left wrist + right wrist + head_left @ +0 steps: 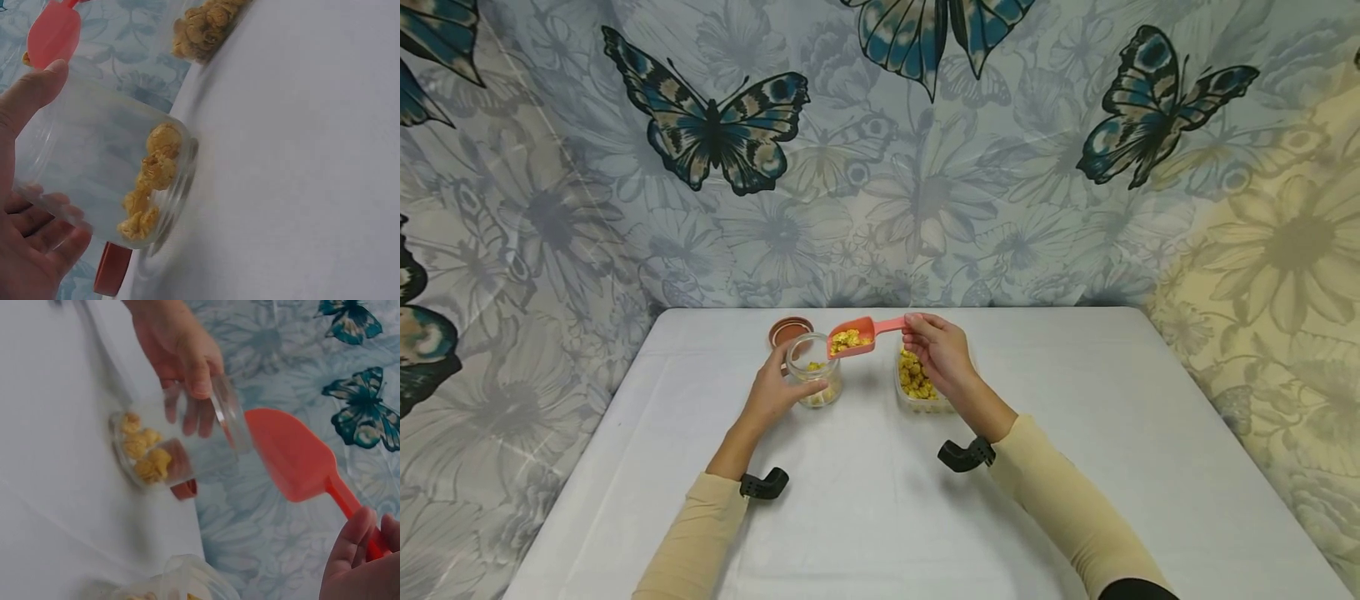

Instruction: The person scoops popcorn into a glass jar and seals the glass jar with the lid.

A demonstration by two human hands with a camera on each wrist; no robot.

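Observation:
My left hand (769, 390) holds a clear glass jar (103, 134) that stands upright on the white table, thumb on the near side and fingers around the far side. Several popcorn pieces (159, 170) lie at the jar's bottom. With my right hand (946, 357) I pinch the handle of a red-pink scoop (290, 456). Yellow popcorn (848, 339) fills the scoop, whose front edge is right at the jar's mouth. Below my right hand, and partly hidden by it, sits a clear plastic container (919, 406) of popcorn.
A reddish-brown lid (793, 327) lies behind the jar, near the back edge of the table (850, 517). Behind the table hangs a cloth (925, 200) printed with butterflies and flowers. Each wrist wears a black camera mount (967, 455).

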